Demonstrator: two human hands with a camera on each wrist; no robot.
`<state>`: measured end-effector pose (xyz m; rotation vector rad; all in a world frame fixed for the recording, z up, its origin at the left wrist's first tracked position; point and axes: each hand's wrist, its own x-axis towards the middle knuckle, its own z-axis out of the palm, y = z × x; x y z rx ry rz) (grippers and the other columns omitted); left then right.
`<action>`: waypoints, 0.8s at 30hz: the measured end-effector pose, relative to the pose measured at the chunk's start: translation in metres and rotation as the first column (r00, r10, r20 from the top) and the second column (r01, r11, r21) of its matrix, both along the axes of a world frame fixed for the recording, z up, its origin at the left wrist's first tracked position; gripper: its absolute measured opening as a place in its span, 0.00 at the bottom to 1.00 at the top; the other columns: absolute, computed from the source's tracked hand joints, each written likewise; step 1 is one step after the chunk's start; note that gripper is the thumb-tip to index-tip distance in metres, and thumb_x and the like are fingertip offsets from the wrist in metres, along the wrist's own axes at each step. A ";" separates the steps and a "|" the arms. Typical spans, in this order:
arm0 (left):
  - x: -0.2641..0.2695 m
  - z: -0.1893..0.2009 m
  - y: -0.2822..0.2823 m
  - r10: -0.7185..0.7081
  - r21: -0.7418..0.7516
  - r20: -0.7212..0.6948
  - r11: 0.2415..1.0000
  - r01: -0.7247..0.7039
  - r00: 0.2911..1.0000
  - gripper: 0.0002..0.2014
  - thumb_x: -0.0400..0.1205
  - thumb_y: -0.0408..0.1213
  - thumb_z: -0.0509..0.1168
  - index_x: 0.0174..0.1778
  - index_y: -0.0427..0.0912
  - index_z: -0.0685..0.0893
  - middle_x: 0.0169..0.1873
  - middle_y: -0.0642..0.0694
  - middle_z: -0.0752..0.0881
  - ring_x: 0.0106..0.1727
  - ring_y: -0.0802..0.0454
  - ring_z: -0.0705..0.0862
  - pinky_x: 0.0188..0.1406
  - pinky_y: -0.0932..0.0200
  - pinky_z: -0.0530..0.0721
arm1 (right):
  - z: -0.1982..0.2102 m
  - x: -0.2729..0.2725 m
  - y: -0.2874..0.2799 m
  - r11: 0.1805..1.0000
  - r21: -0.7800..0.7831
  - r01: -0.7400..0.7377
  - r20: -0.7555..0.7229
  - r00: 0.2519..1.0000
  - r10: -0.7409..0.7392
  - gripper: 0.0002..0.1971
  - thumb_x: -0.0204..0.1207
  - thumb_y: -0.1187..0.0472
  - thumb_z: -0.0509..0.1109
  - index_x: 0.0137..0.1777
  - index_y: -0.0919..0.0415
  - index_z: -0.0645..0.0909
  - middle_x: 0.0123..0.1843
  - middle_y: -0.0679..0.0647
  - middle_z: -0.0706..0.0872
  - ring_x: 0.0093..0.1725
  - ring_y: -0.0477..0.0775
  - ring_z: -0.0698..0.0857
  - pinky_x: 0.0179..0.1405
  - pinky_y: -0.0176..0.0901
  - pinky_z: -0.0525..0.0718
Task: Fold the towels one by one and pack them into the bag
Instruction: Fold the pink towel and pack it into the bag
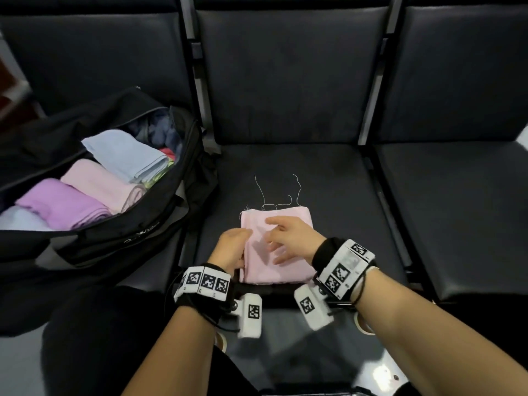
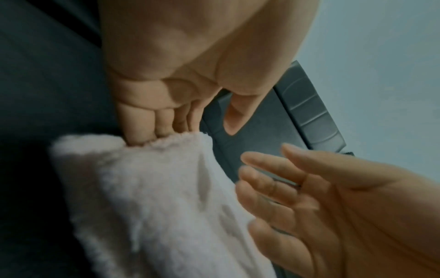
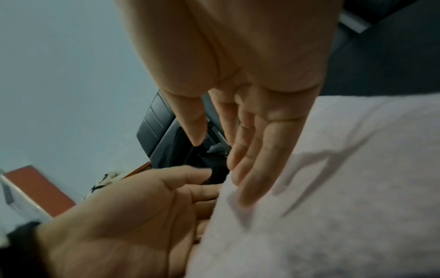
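A folded pink towel (image 1: 283, 270) lies flat on the middle seat (image 1: 337, 178), with loose threads trailing from its far edge. My left hand (image 1: 233, 247) is at the towel's left edge. In the left wrist view its fingers (image 2: 152, 122) slide under the towel (image 2: 154, 197), and the thumb stays free above. My right hand (image 1: 285, 238) is spread over the towel's top with straight fingers. In the right wrist view its fingertips (image 3: 245, 193) reach down to the cloth (image 3: 333, 188). The open black bag (image 1: 137, 232) sits on the left seat.
Inside the bag lie a folded light blue towel (image 1: 125, 155), a pink one (image 1: 100, 184) and a purple one (image 1: 60, 204), side by side. Dark padded seats run left and right, with metal dividers (image 1: 200, 90) between them. The right seat (image 1: 457, 210) is bare.
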<state>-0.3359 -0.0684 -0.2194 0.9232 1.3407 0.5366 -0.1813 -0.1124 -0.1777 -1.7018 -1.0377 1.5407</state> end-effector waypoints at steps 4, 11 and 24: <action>0.005 -0.004 -0.003 -0.029 0.149 -0.110 0.988 0.045 0.994 0.22 0.78 0.18 0.66 0.68 0.34 0.76 0.48 0.38 0.85 0.49 0.42 0.84 0.49 0.49 0.85 | -0.012 0.027 -0.018 0.998 0.058 -0.011 0.118 0.993 0.004 0.18 0.80 0.68 0.68 0.70 0.64 0.79 0.45 0.57 0.82 0.41 0.53 0.85 0.46 0.61 0.89; 0.005 -0.012 -0.002 -0.005 0.373 -0.234 0.923 0.094 0.972 0.29 0.73 0.14 0.62 0.60 0.53 0.78 0.41 0.43 0.83 0.41 0.50 0.82 0.43 0.55 0.82 | -0.017 0.048 -0.041 0.966 0.225 -0.125 0.303 0.951 0.053 0.15 0.75 0.65 0.70 0.58 0.50 0.87 0.44 0.46 0.89 0.35 0.44 0.85 0.46 0.45 0.89; -0.007 -0.015 -0.004 0.008 0.416 -0.579 0.863 0.288 0.815 0.22 0.73 0.21 0.65 0.56 0.48 0.88 0.58 0.43 0.79 0.56 0.42 0.84 0.64 0.49 0.83 | -0.034 0.043 -0.060 0.833 0.267 -0.484 0.602 0.759 0.248 0.15 0.72 0.64 0.73 0.58 0.54 0.87 0.56 0.50 0.84 0.54 0.50 0.81 0.58 0.43 0.80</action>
